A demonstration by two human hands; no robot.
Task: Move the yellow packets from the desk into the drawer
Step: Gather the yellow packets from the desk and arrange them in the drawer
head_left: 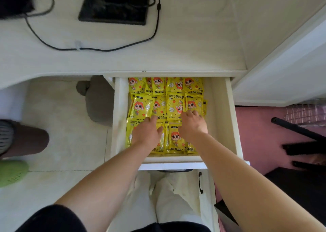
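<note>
On pkts [174, 106]: L hand [147, 132], R hand [192, 124]

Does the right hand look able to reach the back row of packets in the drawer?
Probably yes: the drawer stands open, nothing covers the back row of packets, and the right hand rests on the row just before it.

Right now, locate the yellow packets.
Head view, centre: the yellow packets lie in the open drawer below the desk, under the left hand and right hand.

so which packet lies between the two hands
The front-row packet showing the orange-haired cartoon face, between left hand and right hand; its neighbours are largely covered.
</note>
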